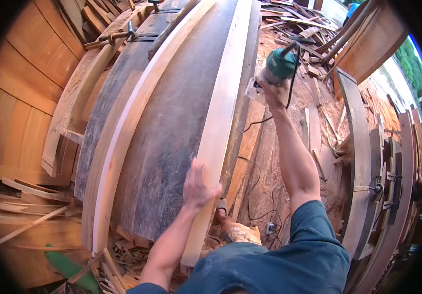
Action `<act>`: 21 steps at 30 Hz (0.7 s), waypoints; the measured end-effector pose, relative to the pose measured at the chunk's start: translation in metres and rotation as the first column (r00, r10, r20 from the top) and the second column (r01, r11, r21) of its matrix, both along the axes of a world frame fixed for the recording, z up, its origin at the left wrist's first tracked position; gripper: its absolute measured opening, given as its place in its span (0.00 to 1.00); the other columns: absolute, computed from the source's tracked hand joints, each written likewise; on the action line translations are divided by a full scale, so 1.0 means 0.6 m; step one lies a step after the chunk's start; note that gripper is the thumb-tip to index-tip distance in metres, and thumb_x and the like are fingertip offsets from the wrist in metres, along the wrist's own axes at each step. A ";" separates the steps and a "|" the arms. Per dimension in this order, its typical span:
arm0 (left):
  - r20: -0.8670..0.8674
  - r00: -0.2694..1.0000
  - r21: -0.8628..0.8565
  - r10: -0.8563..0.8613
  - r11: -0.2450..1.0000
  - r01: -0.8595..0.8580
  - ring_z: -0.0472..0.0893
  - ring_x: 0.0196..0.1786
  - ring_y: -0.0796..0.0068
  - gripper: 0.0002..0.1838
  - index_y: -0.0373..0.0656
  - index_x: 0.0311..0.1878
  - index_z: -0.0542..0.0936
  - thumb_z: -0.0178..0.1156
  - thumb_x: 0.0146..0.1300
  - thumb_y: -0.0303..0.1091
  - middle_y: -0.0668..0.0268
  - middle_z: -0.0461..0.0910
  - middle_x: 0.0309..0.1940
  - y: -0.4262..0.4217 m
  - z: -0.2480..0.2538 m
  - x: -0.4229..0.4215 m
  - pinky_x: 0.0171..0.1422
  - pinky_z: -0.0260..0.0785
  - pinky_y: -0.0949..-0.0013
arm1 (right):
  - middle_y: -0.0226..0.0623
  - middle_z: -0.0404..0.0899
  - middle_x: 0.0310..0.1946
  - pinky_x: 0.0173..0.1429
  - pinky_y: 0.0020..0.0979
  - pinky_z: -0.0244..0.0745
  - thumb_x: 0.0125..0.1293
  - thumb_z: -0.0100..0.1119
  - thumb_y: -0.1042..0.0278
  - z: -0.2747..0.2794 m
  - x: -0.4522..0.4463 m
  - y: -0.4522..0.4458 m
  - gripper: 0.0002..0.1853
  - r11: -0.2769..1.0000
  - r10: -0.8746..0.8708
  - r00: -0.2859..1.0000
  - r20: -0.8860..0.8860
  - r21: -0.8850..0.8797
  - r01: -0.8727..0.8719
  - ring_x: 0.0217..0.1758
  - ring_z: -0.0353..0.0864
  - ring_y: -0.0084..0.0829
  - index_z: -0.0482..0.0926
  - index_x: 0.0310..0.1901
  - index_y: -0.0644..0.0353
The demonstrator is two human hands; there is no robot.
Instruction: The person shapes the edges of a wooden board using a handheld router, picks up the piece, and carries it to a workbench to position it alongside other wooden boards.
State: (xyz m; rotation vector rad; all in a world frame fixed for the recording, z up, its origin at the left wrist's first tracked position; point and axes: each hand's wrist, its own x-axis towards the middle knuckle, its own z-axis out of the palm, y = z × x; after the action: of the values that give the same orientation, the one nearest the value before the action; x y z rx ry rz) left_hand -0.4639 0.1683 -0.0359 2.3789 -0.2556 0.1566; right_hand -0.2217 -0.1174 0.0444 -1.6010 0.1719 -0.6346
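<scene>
While R hand [273,91] grips tool [281,64], L hand [199,187] spread on plank [219,112]; scuffed bench [172,132], littered flr [289,147]

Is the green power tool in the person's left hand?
No: the right hand grips the green power tool, while the left hand lies on the pale board.

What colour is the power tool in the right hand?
The power tool is mostly teal green, head view.
</scene>
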 end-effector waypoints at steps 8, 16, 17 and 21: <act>-0.012 0.996 -0.172 -0.084 0.982 0.081 0.69 0.74 0.43 0.32 0.39 0.67 0.76 0.66 0.66 0.50 0.42 0.66 0.73 -0.011 -0.015 0.163 0.77 0.63 0.53 | 0.28 0.85 0.42 0.52 0.30 0.81 0.57 0.78 0.71 -0.042 -0.136 0.084 0.18 0.946 0.302 0.953 0.017 0.113 -0.302 0.45 0.85 0.24 0.82 0.48 0.60; -0.097 0.981 -0.383 -0.167 0.916 0.118 0.68 0.76 0.49 0.23 0.43 0.67 0.79 0.53 0.77 0.45 0.46 0.68 0.73 -0.015 -0.009 0.168 0.78 0.62 0.57 | 0.33 0.87 0.42 0.50 0.31 0.81 0.55 0.80 0.65 -0.012 -0.234 0.182 0.20 0.963 0.114 0.983 -0.145 -0.227 -0.145 0.43 0.86 0.25 0.84 0.47 0.60; -0.079 0.982 -0.375 -0.173 0.918 0.132 0.68 0.76 0.49 0.23 0.44 0.67 0.79 0.53 0.77 0.46 0.47 0.68 0.73 -0.014 -0.012 0.166 0.78 0.62 0.57 | 0.32 0.87 0.42 0.50 0.31 0.81 0.55 0.79 0.66 -0.014 -0.240 0.189 0.19 0.971 0.123 0.982 -0.144 -0.187 -0.149 0.43 0.86 0.24 0.84 0.47 0.60; -0.039 0.988 -0.309 -0.150 0.942 0.131 0.67 0.77 0.49 0.23 0.50 0.67 0.80 0.55 0.75 0.47 0.49 0.67 0.75 -0.017 -0.026 0.158 0.78 0.61 0.56 | 0.29 0.85 0.40 0.48 0.28 0.81 0.58 0.76 0.71 -0.049 -0.255 0.204 0.14 0.983 0.172 0.977 -0.125 -0.048 -0.180 0.42 0.84 0.21 0.83 0.45 0.60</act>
State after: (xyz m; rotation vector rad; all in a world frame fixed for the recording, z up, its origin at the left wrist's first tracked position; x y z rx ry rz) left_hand -0.3691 0.1580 -0.0518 2.0461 -0.3445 0.0496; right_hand -0.3748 0.0049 0.0151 -1.6914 0.0996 -0.4092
